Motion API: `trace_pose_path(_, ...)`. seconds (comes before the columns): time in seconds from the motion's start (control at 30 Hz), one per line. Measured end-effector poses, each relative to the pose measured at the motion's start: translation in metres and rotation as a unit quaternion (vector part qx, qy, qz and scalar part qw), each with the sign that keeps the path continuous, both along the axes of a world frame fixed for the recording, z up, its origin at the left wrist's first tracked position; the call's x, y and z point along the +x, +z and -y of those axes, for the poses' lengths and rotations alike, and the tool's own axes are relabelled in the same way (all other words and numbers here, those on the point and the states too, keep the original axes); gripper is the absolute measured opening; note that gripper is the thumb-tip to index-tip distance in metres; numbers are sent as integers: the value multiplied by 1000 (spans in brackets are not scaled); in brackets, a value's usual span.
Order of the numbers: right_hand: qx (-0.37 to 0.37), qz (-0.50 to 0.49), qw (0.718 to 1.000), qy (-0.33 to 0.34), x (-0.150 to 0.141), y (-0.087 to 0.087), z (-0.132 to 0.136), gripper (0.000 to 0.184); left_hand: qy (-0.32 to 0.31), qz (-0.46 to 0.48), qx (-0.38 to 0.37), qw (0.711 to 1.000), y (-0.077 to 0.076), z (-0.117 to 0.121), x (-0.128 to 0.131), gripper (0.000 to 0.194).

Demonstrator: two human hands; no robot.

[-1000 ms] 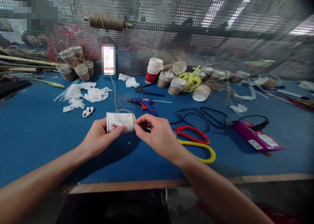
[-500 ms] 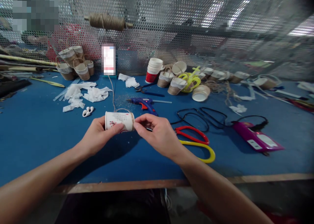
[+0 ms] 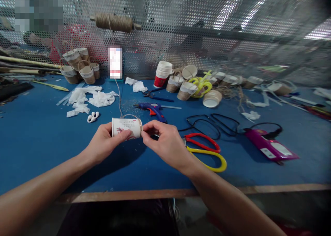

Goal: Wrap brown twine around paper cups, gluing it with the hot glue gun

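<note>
A white printed paper cup lies sideways in my left hand, which is wrapped round its left end with the thumb along the near side. Brown twine is wound round the cup's right end. The thumb and fingers of my right hand are closed on the twine at that end; the fingertips partly hide it. From the cup, a loose length of twine runs back across the table toward the phone. The twine spool hangs on a rod at the mesh.
Beyond the cup lies a blue glue gun, with pliers behind it. Scissors with red and yellow handles lie beside my right wrist. Twine-wrapped cups, stacked paper cups, white scraps and a purple pouch are spread about.
The cup has turned slightly in my left hand, and its print sits a little differently. My right fingertips stay at the twine end, with the fingers slightly shifted. The view has moved a little.
</note>
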State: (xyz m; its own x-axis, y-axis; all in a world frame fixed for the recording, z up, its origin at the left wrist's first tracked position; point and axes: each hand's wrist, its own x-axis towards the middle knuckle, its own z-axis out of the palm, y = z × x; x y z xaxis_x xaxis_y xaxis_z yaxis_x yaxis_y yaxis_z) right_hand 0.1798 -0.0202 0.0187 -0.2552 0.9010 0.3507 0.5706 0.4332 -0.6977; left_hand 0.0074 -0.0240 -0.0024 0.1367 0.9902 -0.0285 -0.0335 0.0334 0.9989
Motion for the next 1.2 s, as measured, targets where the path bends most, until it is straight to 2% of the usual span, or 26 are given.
trace_pose_path(0.17, -13, -7, 1000, 1, 0, 3, 2, 6, 1, -9, 14, 1000, 2, -1, 0, 25)
trace_pose_path(0.4, -40, -22, 999, 19, 1, 8, 4, 8, 11, 40, -22, 999, 3, -1, 1, 28)
trace_pose_path(0.6, -77, -117, 990, 32, 3, 4, 2, 20, 1, 76, -48, 996, 4, -2, 0, 24)
trace_pose_path(0.77, -50, -151, 987, 11, 6, 2, -1, 13, -4, 79, -47, 996, 2, -2, 0, 25)
trace_pose_path(0.93, -81, -138, 987, 18, 8, 4, -3, 17, -7, 30, -10, 999, 1, -1, 0, 26)
trace_pose_path(1.1, -95, -105, 990, 29, 10, 7, -6, 36, -15, -37, 59, 997, 4, 2, -2, 21)
trace_pose_path(1.2, -94, -97, 990, 41, 9, 8, -7, 37, -24, -68, 99, 992, 5, 4, -2, 20)
